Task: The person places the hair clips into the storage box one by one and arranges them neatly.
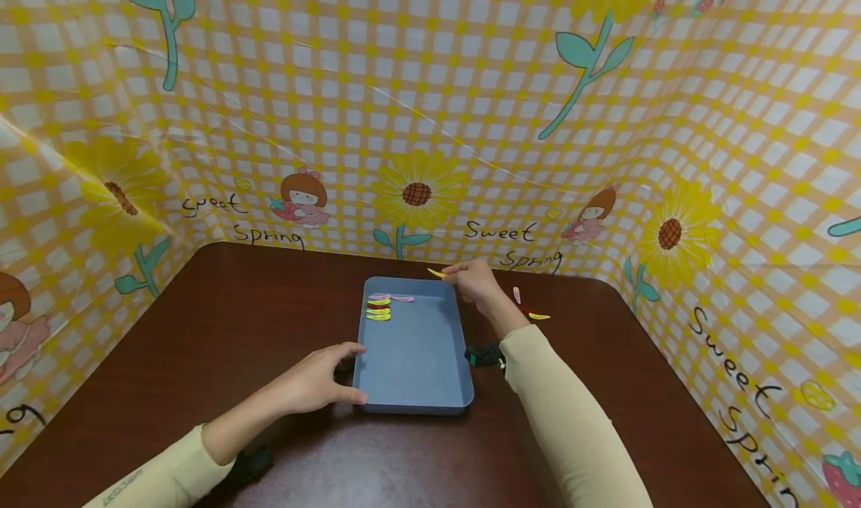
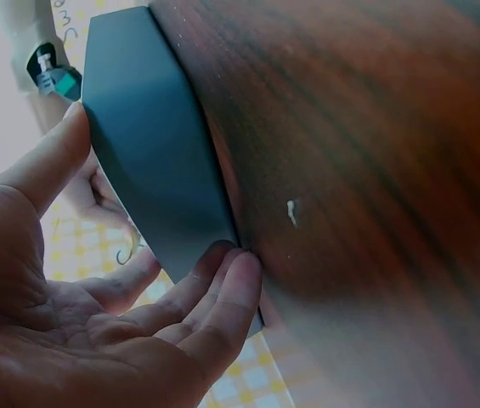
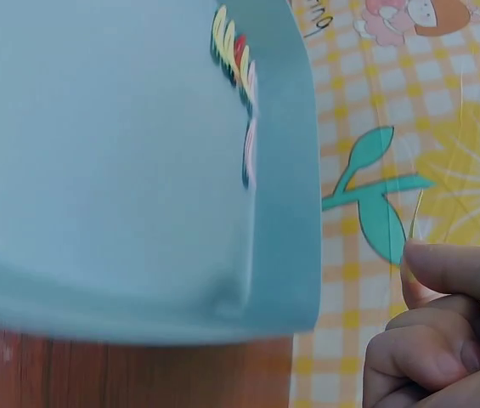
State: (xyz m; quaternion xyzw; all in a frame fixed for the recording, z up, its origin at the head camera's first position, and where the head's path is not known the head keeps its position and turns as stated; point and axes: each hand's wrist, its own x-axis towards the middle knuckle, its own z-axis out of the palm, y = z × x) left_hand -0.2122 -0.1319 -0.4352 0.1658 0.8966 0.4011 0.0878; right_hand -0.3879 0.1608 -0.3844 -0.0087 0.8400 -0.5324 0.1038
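A blue-grey tray (image 1: 413, 358) lies on the table. In its far left corner, several snap hair clips (image 1: 378, 311), yellow, red and pink, form a column, with a pink hair clip (image 1: 403, 299) beside the top one. My right hand (image 1: 474, 280) is above the tray's far right corner and pinches a yellow hair clip (image 1: 436, 273) between thumb and index finger; its other fingers are curled in the right wrist view. My left hand (image 1: 323, 379) rests at the tray's left side, thumb and fingers spread along the outer wall (image 2: 150, 144).
Right of the tray, a pink hair clip (image 1: 516, 295), a red hair clip (image 1: 525, 309) and a yellow hair clip (image 1: 539, 316) lie on the dark brown table (image 1: 572, 388). A checked cloth (image 1: 417, 119) with sunflowers hangs around the table's back and sides.
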